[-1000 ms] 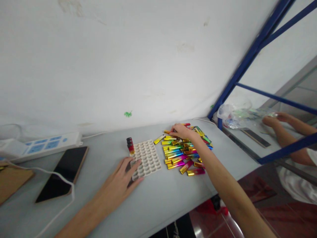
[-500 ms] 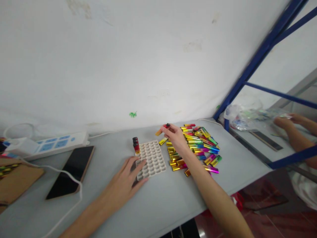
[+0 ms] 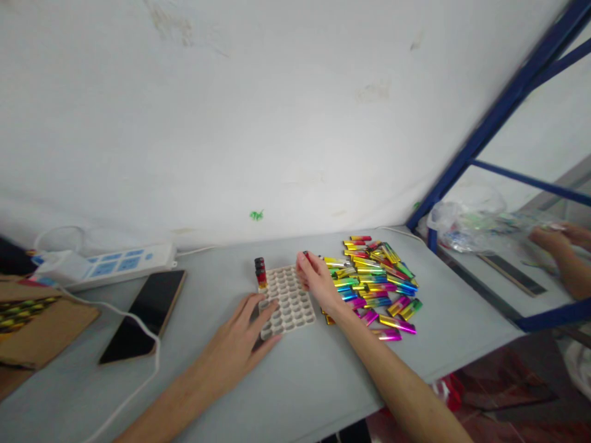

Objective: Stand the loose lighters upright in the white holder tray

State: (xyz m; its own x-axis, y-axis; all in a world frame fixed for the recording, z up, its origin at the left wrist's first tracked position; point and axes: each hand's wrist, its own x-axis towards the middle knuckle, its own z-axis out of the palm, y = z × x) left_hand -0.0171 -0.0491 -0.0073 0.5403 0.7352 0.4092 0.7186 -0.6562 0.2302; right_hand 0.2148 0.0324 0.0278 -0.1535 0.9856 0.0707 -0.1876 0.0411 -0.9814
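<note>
A white tray (image 3: 295, 301) with rows of holes lies on the grey table. Several lighters (image 3: 261, 274) with black tops and red-gold bodies stand upright in its far left corner. My left hand (image 3: 240, 326) rests over the tray's left edge, fingers spread, holding nothing. Above the tray's far right corner, my right hand (image 3: 314, 280) is closed around a lighter (image 3: 305, 253); only its dark end shows and the fingers hide the rest. Just right of that hand lies a loose pile of shiny lighters (image 3: 369, 269) in gold, red, green, blue and purple.
A dark phone (image 3: 145, 314) lies at left, crossed by a white cable (image 3: 157, 357). Behind it is a power strip (image 3: 127, 264); a cardboard box (image 3: 50, 332) stands far left. Beyond a blue metal frame (image 3: 466, 154), another person's hands (image 3: 554, 243) are near plastic bags (image 3: 471, 224).
My right hand has moved from beyond the tray's far edge down and inward to its far right corner, carrying the lighter. My left hand stays on the tray. The view has shifted slightly.
</note>
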